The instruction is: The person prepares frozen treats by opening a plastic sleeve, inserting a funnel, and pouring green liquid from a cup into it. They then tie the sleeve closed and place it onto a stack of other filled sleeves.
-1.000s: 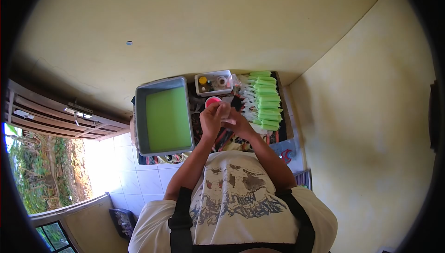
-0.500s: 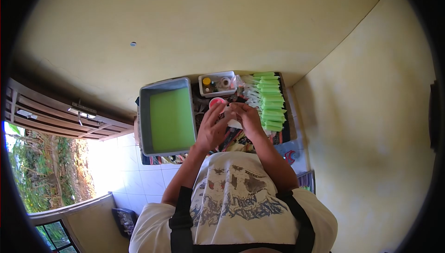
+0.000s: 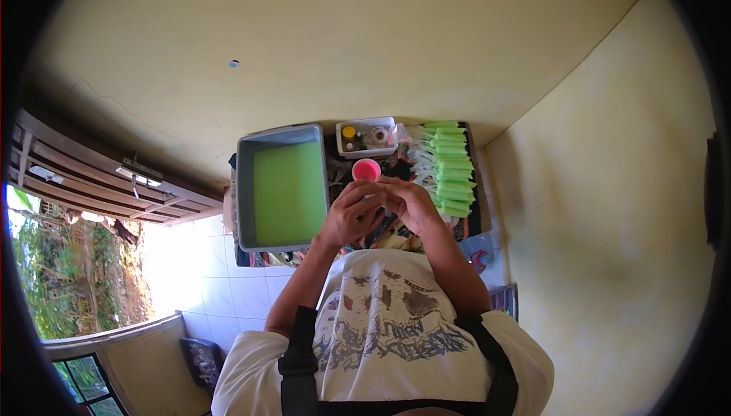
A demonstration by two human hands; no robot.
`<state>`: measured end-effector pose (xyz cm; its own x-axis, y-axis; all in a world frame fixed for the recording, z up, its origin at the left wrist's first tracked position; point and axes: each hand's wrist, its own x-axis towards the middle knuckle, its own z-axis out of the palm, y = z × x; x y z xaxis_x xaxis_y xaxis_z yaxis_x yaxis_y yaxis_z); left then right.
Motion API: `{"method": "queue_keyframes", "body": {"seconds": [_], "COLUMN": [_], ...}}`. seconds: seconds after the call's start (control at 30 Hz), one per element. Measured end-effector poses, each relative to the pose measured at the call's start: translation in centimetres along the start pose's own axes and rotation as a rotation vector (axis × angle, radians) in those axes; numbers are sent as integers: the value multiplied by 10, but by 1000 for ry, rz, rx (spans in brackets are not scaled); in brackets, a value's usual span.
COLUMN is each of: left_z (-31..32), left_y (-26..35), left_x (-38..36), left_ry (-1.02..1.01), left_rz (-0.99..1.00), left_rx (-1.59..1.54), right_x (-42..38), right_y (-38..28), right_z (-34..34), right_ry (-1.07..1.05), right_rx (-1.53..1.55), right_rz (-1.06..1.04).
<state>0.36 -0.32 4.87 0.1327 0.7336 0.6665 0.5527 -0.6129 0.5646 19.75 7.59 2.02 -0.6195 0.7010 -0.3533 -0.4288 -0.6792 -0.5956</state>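
Observation:
My left hand [image 3: 350, 216] and my right hand [image 3: 412, 204] meet at the fingertips in front of the pink cup [image 3: 366, 171], with fingers closed in a pinch. Between them is a small clear plastic bag, mostly hidden by the fingers now. Left of my hands stands a large grey tub [image 3: 243, 180] holding light green liquid [image 3: 289, 195]. On the right lies a row of filled green bags [image 3: 454, 176], their clear, twisted ends pointing inward.
A white tray [image 3: 343, 146] at the back holds a yellow-lidded jar [image 3: 349, 132] and a roll of tape [image 3: 379, 135]. Beside it is crumpled clear plastic [image 3: 400, 135]. A patterned cloth [image 3: 255, 259] covers the table, which stands against the wall.
Both hands have drawn closer together and slightly away from the pink cup, whose opening now shows more fully. The whitish plastic seen between them is now mostly covered. The view has shifted a little.

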Motion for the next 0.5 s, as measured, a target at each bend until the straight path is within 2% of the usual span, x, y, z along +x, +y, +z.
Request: {"method": "queue_keyframes", "body": {"seconds": [0.23, 0.33, 0.43, 0.5], "left_z": [-5, -8, -11, -14], "left_y": [5, 3, -1, -3], "left_x": [-14, -23, -33, -38], "left_ry": [21, 46, 121, 212], "left_rz": [-71, -111, -244, -381], "left_rx": [-27, -19, -3, 51], "right_x": [1, -1, -1, 10], "right_y": [14, 23, 32, 42], "right_z": [-3, -4, 0, -10], "right_ry": [-9, 3, 140, 231], "right_rx": [106, -7, -254, -915], "right_rz": [5, 10, 107, -135]}}
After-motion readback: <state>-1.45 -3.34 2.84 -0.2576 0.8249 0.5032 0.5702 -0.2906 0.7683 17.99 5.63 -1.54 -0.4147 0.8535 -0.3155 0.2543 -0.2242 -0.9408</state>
